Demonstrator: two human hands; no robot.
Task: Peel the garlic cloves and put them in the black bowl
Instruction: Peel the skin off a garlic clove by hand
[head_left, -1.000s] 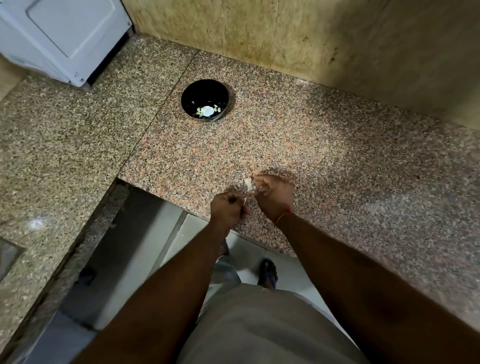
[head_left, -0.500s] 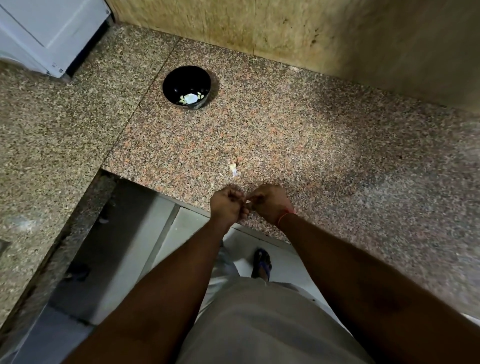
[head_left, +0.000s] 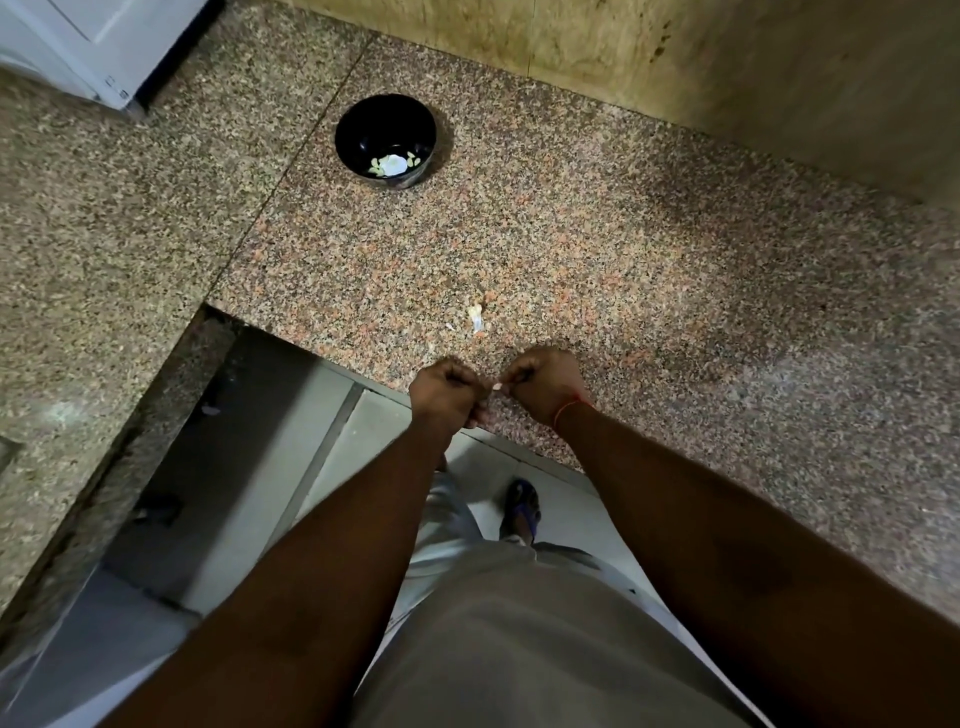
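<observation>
My left hand (head_left: 448, 389) and my right hand (head_left: 540, 382) hover close together over the counter's front edge, fingers curled. Between their fingertips they pinch a small pale garlic clove (head_left: 497, 387), mostly hidden by the fingers. Just beyond the hands, pale scraps of garlic skin (head_left: 475, 317) lie on the granite. The black bowl (head_left: 363, 124) stands farther back and to the left, with several peeled cloves and a white piece in its bottom.
The speckled granite counter (head_left: 649, 270) bends in an L around a gap at my feet, where grey floor tiles (head_left: 291, 467) show. A beige wall (head_left: 675, 62) closes the back. A white appliance (head_left: 98, 41) stands at the far left corner.
Both hands have drawn back from the skin scraps toward the counter's front edge, still together on the clove. The scraps now lie uncovered on the granite.
</observation>
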